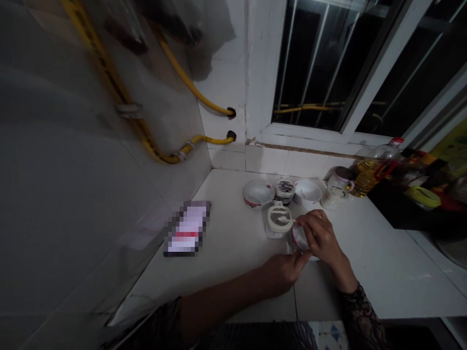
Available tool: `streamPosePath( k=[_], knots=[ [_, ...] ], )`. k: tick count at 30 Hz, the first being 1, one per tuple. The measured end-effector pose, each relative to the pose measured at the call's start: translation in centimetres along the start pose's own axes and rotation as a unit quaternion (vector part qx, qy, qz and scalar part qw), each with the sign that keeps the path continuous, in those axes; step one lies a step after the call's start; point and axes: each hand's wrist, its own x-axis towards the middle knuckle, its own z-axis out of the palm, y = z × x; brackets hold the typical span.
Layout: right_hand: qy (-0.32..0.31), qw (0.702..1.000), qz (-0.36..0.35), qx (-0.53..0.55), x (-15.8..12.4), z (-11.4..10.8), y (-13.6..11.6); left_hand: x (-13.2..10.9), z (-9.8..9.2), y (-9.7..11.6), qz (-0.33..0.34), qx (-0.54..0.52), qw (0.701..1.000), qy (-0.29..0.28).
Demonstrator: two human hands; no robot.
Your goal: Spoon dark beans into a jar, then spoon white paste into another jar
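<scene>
My right hand (321,236) pinches the handle of a small white spoon (291,220). The spoon's head is over a white-rimmed seasoning jar (278,232); whether it touches the jar I cannot tell. Just right of that jar, partly under my right hand, is a bowl (299,238) with a pinkish-red outer edge. My left hand (282,274) reaches in from below with thumb and fingers closed on the bowl's near rim. Behind the jar stand a flower-patterned bowl (258,193), a second lidded jar (284,190) with dark contents, and a white bowl (307,192).
A phone (188,228) with its screen lit lies on the left of the white counter (233,238). Glass jars (334,197), an oil bottle (365,175) and a black box (392,204) stand at the right. Yellow pipes (146,141) run along the left wall, beside a barred window (314,68).
</scene>
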Motion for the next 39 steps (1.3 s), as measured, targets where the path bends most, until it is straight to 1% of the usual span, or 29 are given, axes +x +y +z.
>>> streamPosePath(
  k=[2, 3, 5, 7, 8, 10, 13, 16, 18, 20, 23, 26, 32, 35, 39],
  knots=[
    [0.052, 0.995, 0.077, 0.019, -0.2, -0.6, 0.3, 0.0, -0.1, -0.1, 0.010, -0.003, 1.000, -0.010],
    [0.080, 0.988, 0.128, 0.033, -0.4, -1.0, 0.5, 0.0, -0.1, -0.1, 0.016, -0.007, 1.000, -0.015],
    [0.122, 0.963, 0.230, 0.064, -0.7, -1.8, 1.2, 0.0, -0.3, -0.1, 0.017, -0.016, 1.000, -0.020],
    [0.125, 0.939, 0.309, 0.091, -1.0, -2.4, 1.9, -0.1, -0.4, -0.1, 0.016, -0.025, 0.999, -0.022],
    [0.113, 0.930, 0.335, 0.102, -1.1, -2.7, 2.2, -0.1, -0.4, -0.1, 0.014, -0.026, 0.999, -0.022],
    [0.084, 0.919, 0.367, 0.118, -1.1, -2.8, 2.6, -0.1, -0.4, -0.1, 0.018, -0.025, 0.999, -0.020],
    [0.050, 0.914, 0.378, 0.137, -1.0, -2.3, 2.7, -0.1, -0.4, -0.1, 0.021, -0.024, 0.999, -0.018],
    [0.000, 0.913, 0.378, 0.154, -1.0, -1.5, 2.6, -0.2, -0.3, 0.0, 0.014, -0.017, 1.000, -0.016],
    [-0.009, 0.907, 0.387, 0.169, -1.1, -1.2, 2.8, -0.2, -0.2, 0.0, 0.009, -0.014, 1.000, -0.018],
    [0.010, 0.895, 0.407, 0.182, -1.0, -1.2, 3.1, -0.1, -0.1, 0.0, 0.011, -0.019, 1.000, -0.022],
    [0.056, 0.875, 0.439, 0.198, -0.8, -1.7, 3.4, -0.1, -0.1, -0.1, 0.016, -0.027, 0.999, -0.024],
    [0.082, 0.867, 0.446, 0.208, -0.4, -2.2, 3.5, -0.1, -0.2, -0.1, 0.015, -0.028, 0.999, -0.023],
    [0.097, 0.860, 0.449, 0.223, -0.4, -2.5, 3.7, -0.2, 0.0, -0.1, 0.022, -0.014, 1.000, -0.006],
    [0.102, 0.852, 0.458, 0.231, -0.6, -2.4, 4.0, -0.3, 0.2, -0.2, 0.019, -0.022, 0.999, -0.013],
    [0.102, 0.851, 0.462, 0.228, -0.7, -2.3, 4.2, -0.4, 0.5, -0.3, 0.019, -0.030, 0.999, -0.021]
  ],
)
